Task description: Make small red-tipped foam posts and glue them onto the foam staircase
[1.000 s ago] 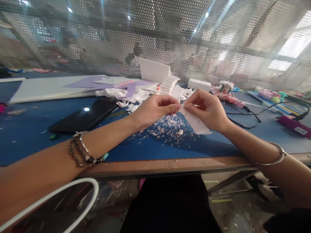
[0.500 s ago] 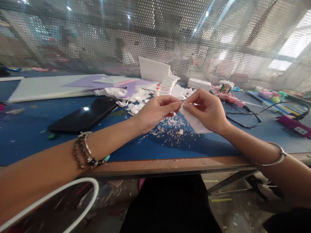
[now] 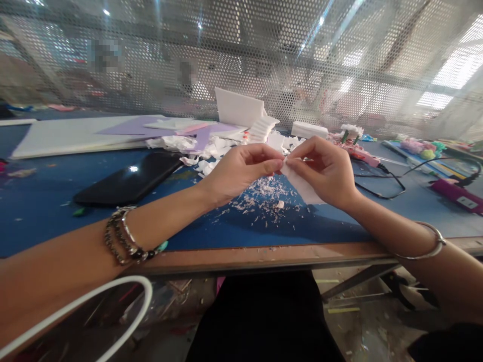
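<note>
Both hands meet above the blue table top (image 3: 56, 201), a little past its front edge. My right hand (image 3: 324, 171) pinches a small white sheet (image 3: 302, 185) that hangs down from its fingers. My left hand (image 3: 236, 171) is closed in a pinch at the sheet's upper left corner, thumb and forefinger pressed together. Under the hands lies a scatter of tiny white shreds (image 3: 264, 198). Bracelets ring my left wrist and a metal bangle my right.
A black phone (image 3: 130, 178) lies left of the hands. Behind are white and purple foam sheets (image 3: 90, 131), a heap of white scraps (image 3: 211, 148), white blocks (image 3: 309, 130), a pink tool with black cable (image 3: 377, 173) and craft pieces (image 3: 418, 148). A perforated metal screen (image 3: 241, 60) backs the table.
The hands and the white sheet have risen slightly and stayed pinched together. Otherwise nothing has visibly moved.
</note>
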A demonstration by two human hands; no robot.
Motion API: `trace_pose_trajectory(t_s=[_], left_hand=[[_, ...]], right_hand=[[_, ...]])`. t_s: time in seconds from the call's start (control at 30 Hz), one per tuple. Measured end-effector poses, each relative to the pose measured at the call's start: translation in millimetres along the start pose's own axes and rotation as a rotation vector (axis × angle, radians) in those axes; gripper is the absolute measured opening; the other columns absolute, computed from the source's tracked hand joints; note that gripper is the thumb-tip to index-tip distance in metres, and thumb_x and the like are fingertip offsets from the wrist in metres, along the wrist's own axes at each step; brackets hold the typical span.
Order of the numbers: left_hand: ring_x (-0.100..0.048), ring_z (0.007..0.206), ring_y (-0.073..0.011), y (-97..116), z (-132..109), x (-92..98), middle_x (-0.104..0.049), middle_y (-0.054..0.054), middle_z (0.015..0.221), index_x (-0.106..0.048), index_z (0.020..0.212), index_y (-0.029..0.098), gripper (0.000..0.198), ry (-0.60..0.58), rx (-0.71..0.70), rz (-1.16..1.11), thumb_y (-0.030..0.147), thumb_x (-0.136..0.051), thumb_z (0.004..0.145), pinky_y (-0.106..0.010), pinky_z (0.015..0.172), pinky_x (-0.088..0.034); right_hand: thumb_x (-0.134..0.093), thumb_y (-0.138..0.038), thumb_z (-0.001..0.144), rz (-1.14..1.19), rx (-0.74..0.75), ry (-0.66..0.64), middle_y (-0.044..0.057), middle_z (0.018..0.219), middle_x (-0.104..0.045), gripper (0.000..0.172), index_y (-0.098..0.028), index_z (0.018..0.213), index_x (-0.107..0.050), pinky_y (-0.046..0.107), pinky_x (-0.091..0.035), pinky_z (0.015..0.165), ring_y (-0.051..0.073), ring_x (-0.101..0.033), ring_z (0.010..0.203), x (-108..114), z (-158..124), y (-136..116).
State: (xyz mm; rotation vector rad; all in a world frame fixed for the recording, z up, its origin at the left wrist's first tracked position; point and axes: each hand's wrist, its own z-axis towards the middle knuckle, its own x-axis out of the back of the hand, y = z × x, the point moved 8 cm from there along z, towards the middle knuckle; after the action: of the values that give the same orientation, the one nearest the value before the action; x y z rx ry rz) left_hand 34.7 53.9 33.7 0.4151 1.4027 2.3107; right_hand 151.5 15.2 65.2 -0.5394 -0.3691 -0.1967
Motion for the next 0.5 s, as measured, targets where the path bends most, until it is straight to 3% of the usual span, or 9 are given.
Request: trace_pose_trajectory(t_s=[0.27, 0.5], left_hand=[[-0.054, 0.065, -0.0071, 3.0, -1.8, -2.7, -0.059, 0.003, 0.068, -0.067, 0.073, 0.018, 0.012, 0.007, -0.036, -0.073, 0.028, -0.071, 0.067, -0.020, 0.067, -0.045], [-0.053, 0.063, -0.0063, 6.1, -3.6, -2.8, -0.058, 0.003, 0.068, -0.066, 0.071, 0.020, 0.004, 0.047, 0.022, -0.108, 0.024, -0.067, 0.069, -0.019, 0.066, -0.045]], right_hand=[[-0.062, -0.020, 0.077, 0.109, -0.034, 0.006, -0.005, 0.070, -0.061, 0.007, -0.017, 0.073, -0.057, 0.016, -0.046, 0.054, 0.003, -0.057, 0.063, -0.1, 1.6, 0.4], [-0.065, -0.022, 0.075, 0.263, -0.103, -0.028, -0.004, 0.069, -0.061, 0.009, -0.019, 0.073, -0.057, 0.019, -0.049, 0.056, 0.006, -0.058, 0.063, -2.1, 2.1, 2.1]])
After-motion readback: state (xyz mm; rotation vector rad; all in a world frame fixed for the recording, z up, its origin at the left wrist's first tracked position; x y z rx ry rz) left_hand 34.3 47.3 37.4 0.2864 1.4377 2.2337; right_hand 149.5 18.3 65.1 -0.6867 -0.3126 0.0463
